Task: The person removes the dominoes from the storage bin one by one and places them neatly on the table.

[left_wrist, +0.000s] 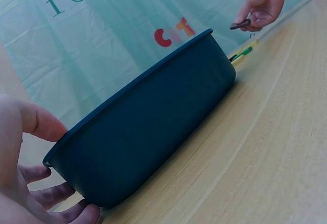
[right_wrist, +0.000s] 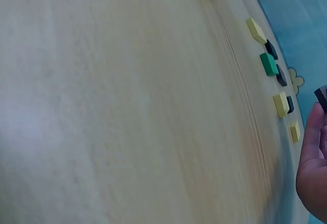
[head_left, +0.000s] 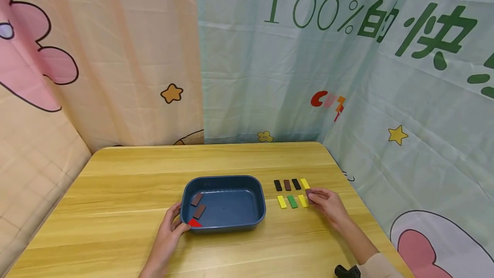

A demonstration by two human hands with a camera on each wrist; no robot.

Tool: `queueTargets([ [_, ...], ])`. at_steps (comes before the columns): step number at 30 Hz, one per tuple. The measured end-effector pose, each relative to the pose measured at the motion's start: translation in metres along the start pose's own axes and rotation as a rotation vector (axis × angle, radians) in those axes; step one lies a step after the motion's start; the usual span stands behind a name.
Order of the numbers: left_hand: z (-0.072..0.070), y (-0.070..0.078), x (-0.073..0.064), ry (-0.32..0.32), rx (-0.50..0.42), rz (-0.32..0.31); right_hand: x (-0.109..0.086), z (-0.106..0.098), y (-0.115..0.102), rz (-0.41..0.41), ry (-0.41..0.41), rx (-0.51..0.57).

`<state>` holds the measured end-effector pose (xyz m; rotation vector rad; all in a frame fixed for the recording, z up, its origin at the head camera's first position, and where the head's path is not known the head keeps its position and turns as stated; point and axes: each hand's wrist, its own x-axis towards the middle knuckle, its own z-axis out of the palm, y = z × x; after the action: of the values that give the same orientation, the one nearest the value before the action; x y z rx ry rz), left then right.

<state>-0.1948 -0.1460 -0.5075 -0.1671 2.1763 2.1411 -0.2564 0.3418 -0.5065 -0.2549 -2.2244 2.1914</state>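
A dark blue plastic basin [head_left: 222,229] stands on the table, its near left corner gripped by my left hand [head_left: 167,235]. In the left wrist view the thumb lies on the rim and the fingers sit against the outer wall. Inside are two brown blocks [head_left: 199,212] and a red piece [head_left: 194,223] by the near left corner, partly hidden. My right hand [head_left: 328,205] pinches a brown block [left_wrist: 240,25], held above the table at the right end of two rows of small flat blocks. The back row is black, brown, black, yellow [head_left: 305,183]; the front is yellow, green [head_left: 292,201], yellow.
The wooden table [head_left: 127,183] runs back to printed curtains [head_left: 247,76] behind it and along both sides. A black object [head_left: 347,271] shows at the right wrist, near the sleeve. Bare wood lies between the basin and the block rows.
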Motion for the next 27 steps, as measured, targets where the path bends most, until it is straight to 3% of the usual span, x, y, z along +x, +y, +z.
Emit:
queueTargets([
  [7, 0.001, 0.002, -0.001, 0.005, 0.012, -0.008, 0.004, -0.012, 0.005, -0.003, 0.04, -0.083],
  [16, 0.0, -0.001, 0.0, -0.003, 0.003, 0.006, 0.01, -0.013, 0.012, -0.018, 0.072, -0.28],
  [24, -0.001, 0.001, -0.001, -0.008, 0.007, -0.007, 0.011, -0.007, 0.012, -0.115, 0.148, -0.638],
  [27, -0.001, 0.002, -0.001, -0.007, 0.013, -0.01, 0.01, -0.007, 0.012, -0.149, 0.164, -0.728],
])
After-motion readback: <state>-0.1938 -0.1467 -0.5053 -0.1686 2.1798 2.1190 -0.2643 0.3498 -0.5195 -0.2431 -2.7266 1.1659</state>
